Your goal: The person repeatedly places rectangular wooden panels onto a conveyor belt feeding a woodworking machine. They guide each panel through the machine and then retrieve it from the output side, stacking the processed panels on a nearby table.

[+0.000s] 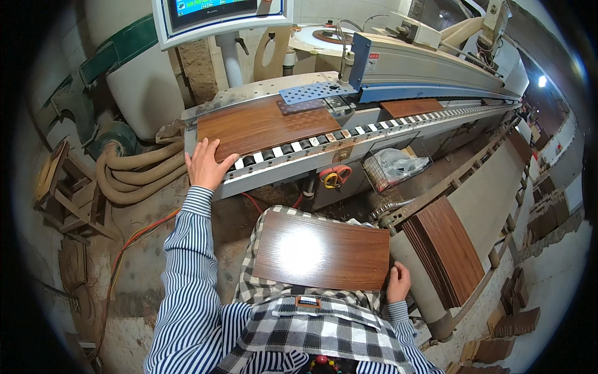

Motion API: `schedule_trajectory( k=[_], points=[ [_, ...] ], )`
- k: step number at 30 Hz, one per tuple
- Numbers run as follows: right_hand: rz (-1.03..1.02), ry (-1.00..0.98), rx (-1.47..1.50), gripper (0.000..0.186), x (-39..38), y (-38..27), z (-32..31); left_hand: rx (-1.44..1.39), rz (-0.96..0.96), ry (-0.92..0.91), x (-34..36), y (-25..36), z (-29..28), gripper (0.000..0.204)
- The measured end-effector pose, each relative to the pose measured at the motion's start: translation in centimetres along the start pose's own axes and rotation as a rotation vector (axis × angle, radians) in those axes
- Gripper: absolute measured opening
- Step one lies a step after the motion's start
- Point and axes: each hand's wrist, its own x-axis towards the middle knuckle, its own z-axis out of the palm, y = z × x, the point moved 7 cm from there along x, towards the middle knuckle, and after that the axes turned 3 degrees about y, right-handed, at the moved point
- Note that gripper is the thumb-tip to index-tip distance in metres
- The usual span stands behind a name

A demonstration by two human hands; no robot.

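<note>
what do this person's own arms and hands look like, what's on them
The left sleeve and right sleeve are long and loose, with narrow dark blue and white stripes, reaching to the wrists. The left hand and right hand are bare, with no gloves. No markings or cables show on either arm.

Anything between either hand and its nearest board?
Nothing visible. The left hand touches the machine board at its near-left corner; the right hand is at the right edge of the lap board, with no object showing between.
</note>
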Motion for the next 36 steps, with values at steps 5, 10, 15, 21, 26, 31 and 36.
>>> schedule_trajectory(
  k=[5,10,15,21,26,31,36],
  points=[
    [0.174,-0.152,-0.088,0.031,-1.5,1.8,1.9,-0.004,-0.006,-0.011,0.4,0.3,0.2,0.074],
    [0.097,-0.064,-0.017,0.029,0.2,0.4,1.8,0.009,-0.048,-0.021,0.2,-1.1,0.3,0.078],
    [0.400,-0.197,0.651,0.022,0.9,1.9,3.6,-0.025,-0.066,-0.017,-0.2,-2.1,0.7,0.078],
    [0.591,-0.282,0.830,0.029,-0.8,5.0,6.7,-0.002,-0.073,-0.010,-0.2,-1.9,0.4,0.075],
    [0.627,-0.269,0.838,0.026,-0.8,3.0,6.4,-0.020,-0.062,0.000,-0.6,-2.3,0.3,0.071],
    [0.613,-0.257,0.829,0.025,-0.8,2.8,6.2,-0.066,-0.024,0.016,-0.6,-2.9,0.7,0.067],
    [0.599,-0.254,0.835,0.024,-0.8,3.6,6.6,-0.105,-0.002,0.024,-0.7,-3.1,0.7,0.066]
  ],
)
